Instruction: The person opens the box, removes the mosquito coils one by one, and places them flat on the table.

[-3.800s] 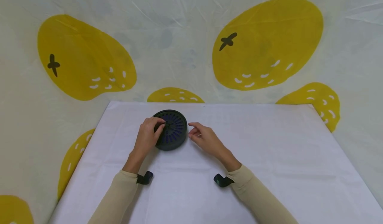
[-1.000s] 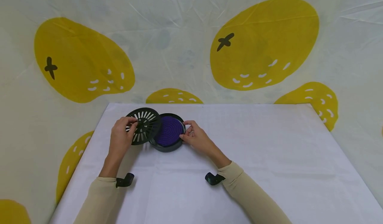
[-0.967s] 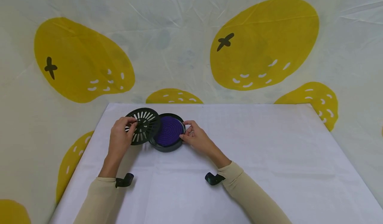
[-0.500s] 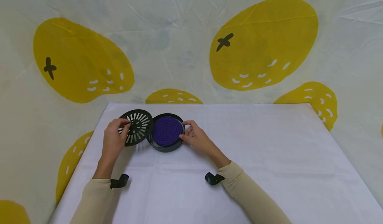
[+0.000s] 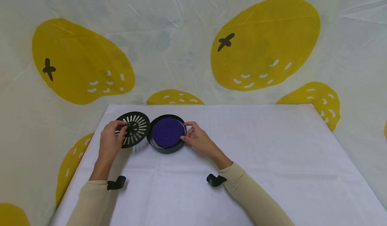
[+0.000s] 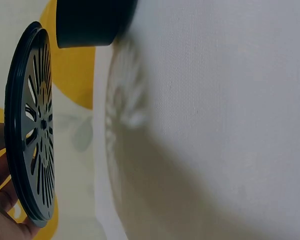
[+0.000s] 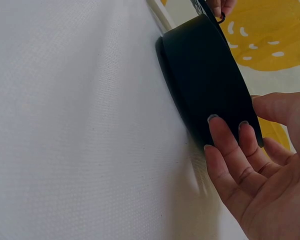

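My left hand (image 5: 111, 135) pinches the small knob of a round black slotted lid (image 5: 139, 129) and holds it above the table, left of its base. In the left wrist view the lid (image 6: 37, 130) is tilted nearly on edge, apart from the tablecloth, with its shadow below. The mosquito coil holder (image 5: 167, 150), a shallow round black tin, sits on the table with a purple spiral mosquito coil (image 5: 167, 132) inside. My right hand (image 5: 198, 137) holds its right side. In the right wrist view, thumb at the rim and fingers against the wall grip the holder (image 7: 205, 75).
A white cloth (image 5: 242, 142) covers the table. Its far edge lies just behind the holder, its left edge beyond the left hand. Behind hangs a pale curtain (image 5: 175, 61) printed with yellow fruit. Each wrist carries a small black camera (image 5: 216, 180).
The lid has come off the holder and moved left in my left hand, uncovering the purple coil. My right hand has moved onto the holder's rim and stays there.
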The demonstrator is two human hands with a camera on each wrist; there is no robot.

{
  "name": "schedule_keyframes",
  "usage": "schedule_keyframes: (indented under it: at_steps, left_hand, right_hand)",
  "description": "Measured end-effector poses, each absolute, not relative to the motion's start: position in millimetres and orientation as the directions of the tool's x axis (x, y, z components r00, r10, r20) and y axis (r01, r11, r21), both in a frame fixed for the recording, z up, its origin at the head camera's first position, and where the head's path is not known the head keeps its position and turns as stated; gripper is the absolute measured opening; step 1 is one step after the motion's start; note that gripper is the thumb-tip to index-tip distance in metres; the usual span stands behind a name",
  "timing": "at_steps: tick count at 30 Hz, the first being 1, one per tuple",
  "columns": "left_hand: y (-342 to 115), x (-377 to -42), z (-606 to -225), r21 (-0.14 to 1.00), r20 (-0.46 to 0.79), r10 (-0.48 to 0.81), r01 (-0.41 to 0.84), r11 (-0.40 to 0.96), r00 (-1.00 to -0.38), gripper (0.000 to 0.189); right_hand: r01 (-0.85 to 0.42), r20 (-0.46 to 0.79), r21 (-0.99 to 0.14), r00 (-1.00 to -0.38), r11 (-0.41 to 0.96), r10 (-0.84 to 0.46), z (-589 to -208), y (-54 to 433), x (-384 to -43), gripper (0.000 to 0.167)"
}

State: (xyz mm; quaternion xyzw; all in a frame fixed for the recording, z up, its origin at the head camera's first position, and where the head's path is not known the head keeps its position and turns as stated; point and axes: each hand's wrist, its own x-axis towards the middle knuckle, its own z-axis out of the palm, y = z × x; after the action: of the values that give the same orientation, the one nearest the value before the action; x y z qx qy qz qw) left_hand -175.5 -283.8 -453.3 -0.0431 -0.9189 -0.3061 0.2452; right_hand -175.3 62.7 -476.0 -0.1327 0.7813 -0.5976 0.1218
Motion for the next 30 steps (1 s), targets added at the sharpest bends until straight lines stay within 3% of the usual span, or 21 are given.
schedule_keyframes:
  at_steps: [13,20,30]
  left_hand:
    - [-294,-175,-458,0.538,0.425,-0.100,0.162,0.827,-0.900,0.013]
    - [-298,-174,-464,0.541,0.398,-0.107,0.139,0.829,-0.911,0.012]
    - [-307,-173,-472,0.539,0.372,-0.106,0.122,0.833,-0.922,0.013]
  right_hand:
    - [-0.056,-0.043,-0.970,-0.919,0.237,-0.391,-440,64,-160,0.057]
    - [-0.065,-0.035,-0.963,-0.932,0.262,-0.361,-479,64,-177,0.055]
    - [-0.063,-0.030,-0.969,-0.930,0.239,-0.367,-479,64,-176,0.057]
